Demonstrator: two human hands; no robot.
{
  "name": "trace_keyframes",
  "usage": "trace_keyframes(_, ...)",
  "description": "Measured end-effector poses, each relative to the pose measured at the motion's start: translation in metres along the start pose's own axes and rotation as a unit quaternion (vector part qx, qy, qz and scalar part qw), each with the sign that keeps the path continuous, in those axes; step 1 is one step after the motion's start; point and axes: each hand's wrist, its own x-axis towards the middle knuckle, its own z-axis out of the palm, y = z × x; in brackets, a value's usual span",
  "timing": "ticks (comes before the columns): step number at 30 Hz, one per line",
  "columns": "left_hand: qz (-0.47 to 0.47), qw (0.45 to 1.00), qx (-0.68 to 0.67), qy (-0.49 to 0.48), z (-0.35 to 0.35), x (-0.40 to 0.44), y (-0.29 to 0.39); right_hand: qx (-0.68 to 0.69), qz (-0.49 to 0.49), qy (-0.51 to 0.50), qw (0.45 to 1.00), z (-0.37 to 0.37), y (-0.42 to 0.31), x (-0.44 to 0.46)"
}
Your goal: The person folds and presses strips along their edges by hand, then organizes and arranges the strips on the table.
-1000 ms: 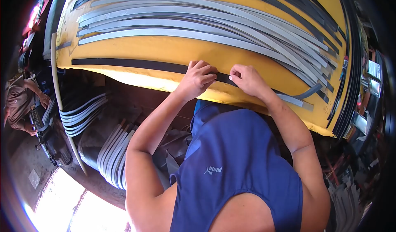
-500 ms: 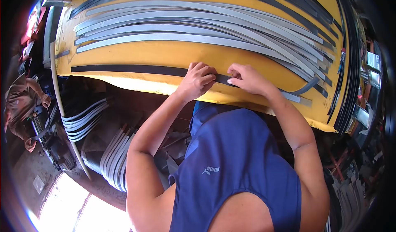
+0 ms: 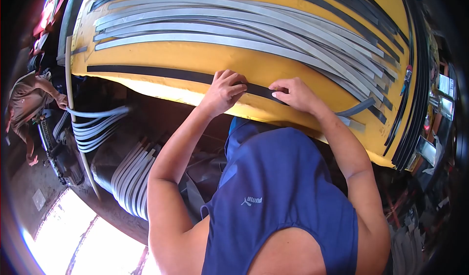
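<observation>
A long black strip [image 3: 151, 71] lies along the near edge of the yellow table [image 3: 190, 60]. My left hand [image 3: 224, 92] is closed on the strip near its middle, fingers curled and knuckles up. A short way to the right, my right hand [image 3: 296, 94] pinches the same strip between thumb and fingertips. Between the two hands, a stretch of dark strip shows. Past my right wrist, a curled grey strip end [image 3: 357, 108] rises from the table; whether it belongs to the same strip is hidden.
Several grey strips [image 3: 195, 40] lie fanned across the table, with dark strips [image 3: 312, 1] behind them. Black strips [image 3: 419, 94] hang at the right edge. At left, a person [image 3: 31, 99] reaches toward grey strips [image 3: 100, 133] hung on a pole [image 3: 70, 87]. More strips [image 3: 132, 182] are bundled below.
My left hand has shifted slightly left along the strip, and my right fingers have closed down onto it. The person at left has raised an arm to the hanging strips.
</observation>
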Motion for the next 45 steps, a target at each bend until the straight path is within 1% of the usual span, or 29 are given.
trace_keyframes(1, -0.003, 1.000, 0.012, 0.005, 0.001, -0.001, 0.003, 0.003, 0.004, -0.002, 1.000, -0.001, 0.000, 0.000)
trace_keyframes(4, -0.014, 0.998, 0.048, 0.024, 0.001, -0.001, 0.010, 0.010, -0.029, 0.010, 0.999, 0.002, 0.007, 0.003)
trace_keyframes(7, -0.031, 0.996, 0.068, 0.045, 0.005, -0.007, 0.017, -0.005, -0.025, -0.001, 1.000, 0.001, 0.008, 0.004)
trace_keyframes(12, -0.059, 0.991, 0.094, 0.072, 0.017, -0.017, 0.023, 0.002, -0.053, 0.008, 0.999, 0.003, 0.012, 0.004)
trace_keyframes(15, -0.060, 0.987, 0.134, 0.064, 0.021, -0.021, 0.028, -0.003, -0.063, 0.015, 0.998, 0.005, 0.013, 0.005)
trace_keyframes(17, -0.048, 0.988, 0.136, 0.054, 0.028, -0.019, 0.039, -0.006, -0.065, 0.021, 0.998, 0.006, 0.013, 0.005)
trace_keyframes(18, -0.033, 0.989, 0.139, 0.044, 0.034, -0.019, 0.046, -0.008, -0.065, 0.024, 0.998, 0.007, 0.013, 0.004)
trace_keyframes(20, -0.049, 0.987, 0.143, -0.053, 0.048, -0.021, 0.066, -0.008, -0.062, 0.025, 0.998, 0.007, 0.013, 0.004)
trace_keyframes(22, -0.075, 0.973, 0.164, -0.145, 0.055, -0.020, 0.076, -0.002, -0.055, 0.025, 0.998, 0.007, 0.012, 0.005)
trace_keyframes(23, -0.075, 0.973, 0.163, -0.145, 0.054, -0.023, 0.075, 0.003, -0.059, 0.032, 0.998, 0.009, 0.013, 0.005)
trace_keyframes(26, -0.069, 0.971, 0.166, -0.157, 0.049, -0.028, 0.066, 0.014, -0.059, 0.049, 0.997, 0.012, 0.016, 0.003)
trace_keyframes(29, -0.096, 0.967, 0.178, -0.152, 0.032, -0.035, 0.050, 0.009, -0.041, 0.047, 0.998, 0.012, 0.012, 0.002)
trace_keyframes(30, -0.117, 0.963, 0.183, -0.161, 0.019, -0.036, 0.045, -0.002, -0.035, 0.047, 0.998, 0.009, 0.006, 0.000)
trace_keyframes(33, -0.156, 0.951, 0.223, -0.144, -0.016, -0.056, 0.009, -0.014, -0.024, 0.043, 0.999, 0.008, 0.004, -0.001)
trace_keyframes(34, -0.192, 0.940, 0.240, -0.148, -0.030, -0.062, -0.003, -0.014, -0.022, 0.041, 0.999, 0.007, 0.004, 0.000)
trace_keyframes(35, -0.220, 0.928, 0.272, -0.130, -0.043, -0.072, -0.018, -0.017, -0.023, 0.041, 0.999, 0.007, 0.003, 0.000)
trace_keyframes(37, -0.260, 0.917, 0.295, -0.070, -0.063, -0.092, -0.049, -0.021, -0.026, 0.042, 0.999, 0.006, 0.000, -0.001)
trace_keyframes(38, -0.269, 0.908, 0.314, -0.065, -0.067, -0.099, -0.058, -0.022, -0.026, 0.044, 0.998, 0.006, 0.000, -0.002)
trace_keyframes(39, -0.279, 0.898, 0.334, -0.058, -0.069, -0.103, -0.064, -0.024, -0.028, 0.045, 0.998, 0.006, 0.001, -0.002)
trace_keyframes(40, -0.284, 0.903, 0.322, -0.028, -0.064, -0.097, -0.058, -0.026, -0.032, 0.045, 0.998, 0.006, 0.002, -0.001)
trace_keyframes(41, -0.267, 0.916, 0.300, -0.018, -0.053, -0.091, -0.049, -0.028, -0.021, 0.037, 0.999, 0.006, 0.001, -0.002)
trace_keyframes(42, -0.226, 0.948, 0.224, -0.006, -0.042, -0.074, -0.026, -0.030, -0.023, 0.025, 0.999, 0.005, 0.000, 0.000)
trace_keyframes(43, -0.149, 0.984, 0.096, -0.014, -0.028, -0.064, -0.013, -0.025, -0.039, 0.026, 0.999, 0.004, 0.002, 0.002)
trace_keyframes(44, -0.067, 0.996, 0.060, -0.005, 0.004, -0.057, -0.013, -0.020, -0.064, 0.021, 0.998, 0.006, 0.007, 0.003)
trace_keyframes(45, -0.036, 0.999, -0.007, -0.028, 0.015, -0.034, 0.004, -0.002, -0.061, 0.021, 0.998, 0.008, 0.013, 0.004)
